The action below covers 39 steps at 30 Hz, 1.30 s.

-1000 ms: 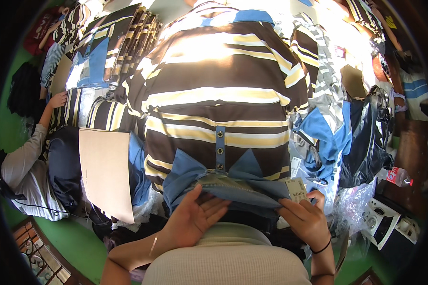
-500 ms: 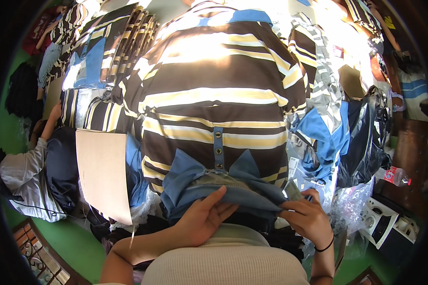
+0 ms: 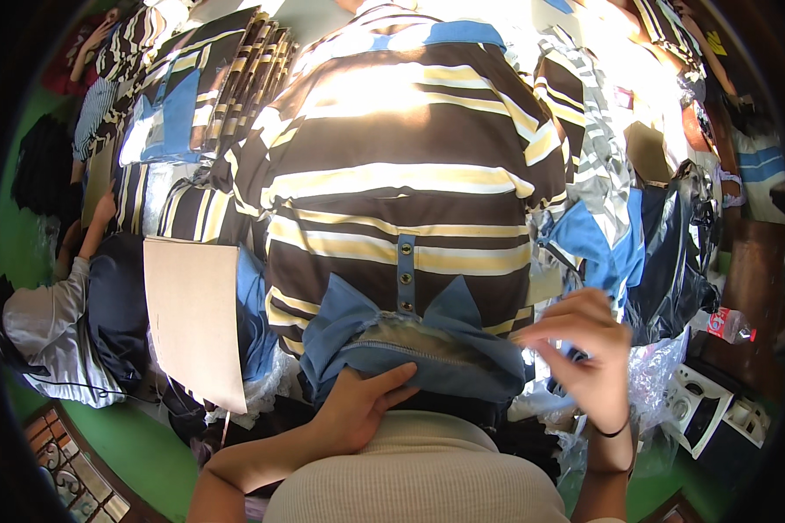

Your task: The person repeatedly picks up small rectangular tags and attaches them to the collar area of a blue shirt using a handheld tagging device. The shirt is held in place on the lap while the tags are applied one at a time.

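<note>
A brown polo shirt (image 3: 392, 131) with cream, white and yellow stripes lies spread before me, its blue collar (image 3: 467, 370) toward my body. Several round buttons run down its blue placket (image 3: 406, 270). My left hand (image 3: 362, 405) grips the collar's near edge, thumb on top and the other fingers partly hidden beneath the cloth. Just off the collar's right end, my right hand (image 3: 584, 349) is raised, thumb and forefinger pinched together. Whatever sits between those fingertips is too small to make out. A small tan card (image 3: 545, 286) shows beyond that hand.
Brown cardboard (image 3: 196, 322) stands at left beside folded shirts (image 3: 174, 96) in clear bags. Black plastic (image 3: 672, 253), clear wrapping (image 3: 650, 375) and a bottle with a red label (image 3: 728, 324) lie to the right. A seated person (image 3: 61, 322) is at far left.
My right hand has left the collar's right end, rising and turning with fingers pinched. My left hand has shifted slightly left and down, its fingers now under the collar edge.
</note>
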{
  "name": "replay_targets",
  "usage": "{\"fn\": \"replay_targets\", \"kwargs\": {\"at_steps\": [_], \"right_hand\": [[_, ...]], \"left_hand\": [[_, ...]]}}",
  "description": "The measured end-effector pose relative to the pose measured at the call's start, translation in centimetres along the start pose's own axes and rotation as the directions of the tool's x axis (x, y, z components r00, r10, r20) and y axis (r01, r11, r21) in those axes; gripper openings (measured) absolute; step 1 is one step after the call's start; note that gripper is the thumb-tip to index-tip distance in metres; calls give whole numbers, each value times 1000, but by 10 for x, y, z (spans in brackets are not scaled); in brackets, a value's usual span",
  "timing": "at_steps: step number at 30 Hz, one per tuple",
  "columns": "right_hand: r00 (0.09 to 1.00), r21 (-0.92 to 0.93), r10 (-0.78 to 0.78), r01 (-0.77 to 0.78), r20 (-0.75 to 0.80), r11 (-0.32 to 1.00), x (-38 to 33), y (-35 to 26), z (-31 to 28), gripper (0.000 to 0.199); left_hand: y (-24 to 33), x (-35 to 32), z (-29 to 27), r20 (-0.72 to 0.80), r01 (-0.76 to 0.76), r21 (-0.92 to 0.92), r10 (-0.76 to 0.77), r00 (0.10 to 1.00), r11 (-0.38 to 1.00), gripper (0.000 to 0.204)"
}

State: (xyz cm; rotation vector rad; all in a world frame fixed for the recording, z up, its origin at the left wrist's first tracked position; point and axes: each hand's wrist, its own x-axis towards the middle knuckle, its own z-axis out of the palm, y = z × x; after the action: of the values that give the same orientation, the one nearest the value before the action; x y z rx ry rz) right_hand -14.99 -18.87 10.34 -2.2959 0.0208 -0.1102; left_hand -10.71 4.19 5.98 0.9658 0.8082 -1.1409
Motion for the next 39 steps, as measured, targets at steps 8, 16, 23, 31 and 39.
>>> {"fn": "replay_targets", "kwargs": {"at_steps": [8, 16, 23, 31, 39], "right_hand": [[933, 217, -7, -76, 359, 973, 4, -3, 62, 6], [909, 221, 94, -197, 406, 955, -2, -4, 70, 8], [879, 196, 115, -228, 464, 954, 1, -5, 70, 9], [905, 95, 36, -84, 424, 992, 4, -8, 70, 6], [928, 31, -53, 45, 369, 999, 5, -13, 77, 5]], "left_hand": [[1, -1, -5, 55, -23, 66, 19, 998, 998, 36], [-1, -1, -8, 90, -56, 110, 46, 995, 992, 38], [-5, 1, -10, 107, -92, 124, 79, 991, 988, 43], [-5, 3, -12, 131, -99, 158, 79, 988, 982, 47], [-6, 2, -11, 122, -149, 259, 120, 985, 954, 28]]}}
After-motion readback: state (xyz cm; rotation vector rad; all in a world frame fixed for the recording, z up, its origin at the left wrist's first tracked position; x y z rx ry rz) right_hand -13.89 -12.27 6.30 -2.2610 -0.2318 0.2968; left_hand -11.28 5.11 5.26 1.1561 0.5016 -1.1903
